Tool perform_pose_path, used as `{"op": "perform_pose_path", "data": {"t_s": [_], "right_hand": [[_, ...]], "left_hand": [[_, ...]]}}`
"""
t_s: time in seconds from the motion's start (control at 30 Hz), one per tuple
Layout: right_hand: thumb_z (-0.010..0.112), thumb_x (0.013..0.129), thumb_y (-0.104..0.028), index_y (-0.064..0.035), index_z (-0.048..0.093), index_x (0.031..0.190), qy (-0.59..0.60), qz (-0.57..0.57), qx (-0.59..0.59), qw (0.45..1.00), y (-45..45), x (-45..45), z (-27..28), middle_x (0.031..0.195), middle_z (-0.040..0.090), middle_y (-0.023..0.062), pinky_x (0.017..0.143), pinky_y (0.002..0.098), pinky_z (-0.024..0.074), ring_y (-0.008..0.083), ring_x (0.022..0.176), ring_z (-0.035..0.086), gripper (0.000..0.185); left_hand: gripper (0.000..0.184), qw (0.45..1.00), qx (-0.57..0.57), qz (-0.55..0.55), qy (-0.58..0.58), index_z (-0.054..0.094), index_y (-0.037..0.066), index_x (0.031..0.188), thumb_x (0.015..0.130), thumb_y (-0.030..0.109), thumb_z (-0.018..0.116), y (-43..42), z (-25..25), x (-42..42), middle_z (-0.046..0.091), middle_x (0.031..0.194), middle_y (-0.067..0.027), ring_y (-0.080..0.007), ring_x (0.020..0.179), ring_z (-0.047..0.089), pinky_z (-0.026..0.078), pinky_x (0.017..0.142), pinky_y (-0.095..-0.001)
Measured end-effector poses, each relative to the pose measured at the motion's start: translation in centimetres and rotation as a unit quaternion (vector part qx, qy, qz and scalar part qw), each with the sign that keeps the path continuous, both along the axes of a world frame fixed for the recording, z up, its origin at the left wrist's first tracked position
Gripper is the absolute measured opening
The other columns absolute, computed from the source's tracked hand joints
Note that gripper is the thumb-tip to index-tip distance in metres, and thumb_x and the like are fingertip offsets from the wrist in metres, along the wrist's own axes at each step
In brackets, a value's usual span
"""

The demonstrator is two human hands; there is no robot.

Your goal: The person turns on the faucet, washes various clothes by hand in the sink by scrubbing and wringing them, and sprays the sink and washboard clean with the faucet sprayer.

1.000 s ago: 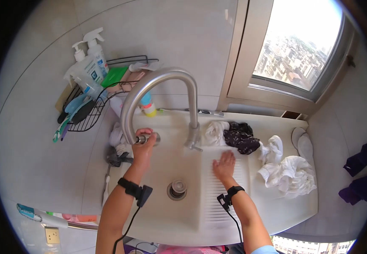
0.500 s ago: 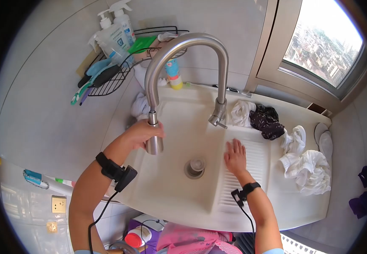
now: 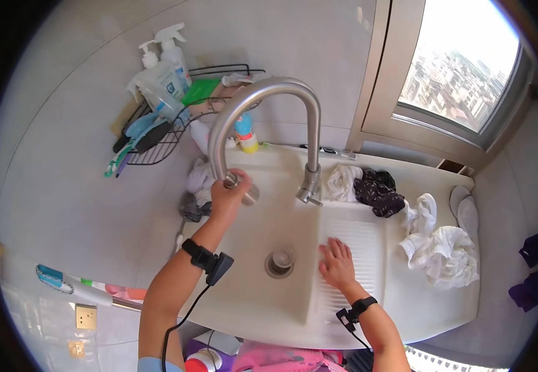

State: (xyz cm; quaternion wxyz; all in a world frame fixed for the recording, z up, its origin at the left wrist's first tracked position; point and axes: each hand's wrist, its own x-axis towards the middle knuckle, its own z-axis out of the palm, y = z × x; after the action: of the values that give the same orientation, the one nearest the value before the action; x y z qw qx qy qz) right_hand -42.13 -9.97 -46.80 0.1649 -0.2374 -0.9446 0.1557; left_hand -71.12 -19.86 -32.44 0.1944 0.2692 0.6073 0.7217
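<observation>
My left hand (image 3: 229,191) is wrapped around the pull-down spray head (image 3: 250,194) at the end of the tall steel faucet (image 3: 268,87). The spray head's tip points down and to the right, over the basin's left side. No water can be made out. My right hand (image 3: 338,263) rests with fingers spread at the left edge of the ribbed washboard (image 3: 362,260), holding nothing. Between the hands lies the white sink (image 3: 232,285), with a drain (image 3: 279,263) in its floor. The faucet lever (image 3: 308,197) stands at the spout's base.
Right of the washboard lie crumpled white clothes (image 3: 445,257); a dark patterned cloth (image 3: 379,193) and a white cloth (image 3: 342,183) sit behind it. A wire corner rack (image 3: 157,149) holds several bottles and brushes. Grey-white cloths (image 3: 199,177) lie at the basin's left rim.
My left hand has turned the spray head from hanging straight down to slanting rightward. My right hand has slid a little nearer along the washboard. The camera view has shifted too.
</observation>
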Motion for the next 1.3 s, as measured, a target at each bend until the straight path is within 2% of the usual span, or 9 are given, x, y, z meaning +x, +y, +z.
{"op": "perform_pose_path", "data": {"t_s": [0.1, 0.4, 0.5, 0.73, 0.9, 0.97, 1.03, 1.1, 1.3], "right_hand": [[0.053, 0.069, -0.021, -0.0100, 0.051, 0.111, 0.008, -0.001, 0.007, 1.000, 0.0, 0.2, -0.3, 0.124, 0.040, 0.0177, 0.098, 0.0470, 0.0248, 0.0325, 0.119, 0.033, 0.043], [0.053, 0.069, -0.019, -0.0107, 0.049, 0.114, 0.011, 0.000, 0.011, 1.000, -0.2, 0.3, -1.0, 0.127, 0.037, 0.0174, 0.099, 0.0474, 0.0238, 0.0338, 0.120, 0.032, 0.046], [0.053, 0.069, -0.019, -0.0107, 0.049, 0.114, 0.004, -0.004, 0.009, 1.000, -0.1, 0.4, -1.3, 0.127, 0.037, 0.0175, 0.099, 0.0479, 0.0234, 0.0337, 0.120, 0.032, 0.046], [0.054, 0.068, -0.020, -0.0106, 0.050, 0.114, -0.009, -0.008, -0.009, 1.000, 0.2, 0.0, -0.1, 0.126, 0.038, 0.0173, 0.099, 0.0482, 0.0233, 0.0332, 0.119, 0.032, 0.046], [0.055, 0.068, -0.021, -0.0104, 0.050, 0.113, -0.006, -0.001, -0.009, 1.000, 0.2, 0.0, 0.2, 0.125, 0.039, 0.0171, 0.098, 0.0478, 0.0243, 0.0329, 0.119, 0.033, 0.046], [0.055, 0.068, -0.021, -0.0104, 0.050, 0.112, -0.014, -0.008, -0.013, 1.000, 0.3, -0.2, 0.3, 0.125, 0.040, 0.0170, 0.098, 0.0475, 0.0245, 0.0327, 0.119, 0.033, 0.045], [0.055, 0.069, -0.022, -0.0104, 0.050, 0.112, -0.023, -0.010, -0.019, 1.000, 0.0, 0.0, 0.4, 0.125, 0.040, 0.0168, 0.098, 0.0472, 0.0247, 0.0327, 0.118, 0.033, 0.045], [0.054, 0.070, -0.023, -0.0107, 0.050, 0.113, -0.032, -0.014, -0.013, 0.999, 0.5, -0.3, 0.1, 0.125, 0.040, 0.0162, 0.098, 0.0466, 0.0252, 0.0325, 0.118, 0.034, 0.045], [0.053, 0.073, -0.024, -0.0117, 0.048, 0.115, -0.043, -0.020, -0.030, 0.998, 0.8, -0.3, 0.6, 0.127, 0.039, 0.0139, 0.099, 0.0449, 0.0261, 0.0300, 0.119, 0.034, 0.044]], "left_hand": [[0.025, 0.989, -0.132, 0.049, 0.050, 0.054, 0.004, 0.091, 0.072, 0.011, 0.068, -2.3, 1.5, 0.8, 0.057, 0.082, -0.0009, -0.0086, 0.078, 0.053, 0.043, 0.069, -0.0237], [0.031, 0.959, -0.215, 0.010, 0.185, 0.050, 0.003, 0.101, 0.075, 0.011, 0.065, -2.9, 5.5, -0.6, 0.057, 0.083, -0.0018, -0.0108, 0.077, 0.054, 0.043, 0.071, -0.0260], [0.038, 0.940, -0.208, 0.048, 0.266, 0.045, 0.002, 0.102, 0.074, 0.019, 0.065, -1.3, 3.9, -4.5, 0.057, 0.085, -0.0084, -0.0176, 0.076, 0.054, 0.044, 0.069, -0.0303], [0.052, 0.951, -0.173, 0.034, 0.254, 0.036, -0.002, 0.110, 0.073, 0.018, 0.067, 1.5, 4.4, -8.6, 0.052, 0.098, -0.0154, -0.0237, 0.090, 0.051, 0.041, 0.079, -0.0328], [0.059, 0.855, -0.104, 0.291, 0.416, 0.034, -0.004, 0.112, 0.066, 0.011, 0.067, -0.8, -2.0, -3.7, 0.035, 0.109, -0.0190, -0.0315, 0.105, 0.035, 0.027, 0.093, -0.0398], [0.057, 0.873, -0.172, 0.178, 0.420, 0.036, -0.001, 0.111, 0.062, 0.005, 0.063, -1.8, -10.1, 0.7, 0.037, 0.104, -0.0172, -0.0322, 0.102, 0.036, 0.028, 0.091, -0.0415], [0.050, 0.893, -0.257, -0.174, 0.326, 0.038, 0.000, 0.114, 0.071, 0.014, 0.059, -2.0, -18.7, 4.1, 0.037, 0.120, -0.0199, -0.0358, 0.114, 0.032, 0.030, 0.094, -0.0430], [0.051, 0.755, -0.441, -0.344, 0.342, 0.038, 0.004, 0.120, 0.077, 0.026, 0.053, -0.6, -22.7, 7.5, 0.028, 0.131, -0.0221, -0.0383, 0.121, 0.025, 0.026, 0.098, -0.0458], [0.054, 0.692, -0.390, -0.361, 0.488, 0.036, 0.016, 0.127, 0.079, 0.038, 0.049, -1.8, -30.3, 7.8, 0.019, 0.136, -0.0210, -0.0399, 0.125, 0.018, 0.017, 0.095, -0.0616]]}}
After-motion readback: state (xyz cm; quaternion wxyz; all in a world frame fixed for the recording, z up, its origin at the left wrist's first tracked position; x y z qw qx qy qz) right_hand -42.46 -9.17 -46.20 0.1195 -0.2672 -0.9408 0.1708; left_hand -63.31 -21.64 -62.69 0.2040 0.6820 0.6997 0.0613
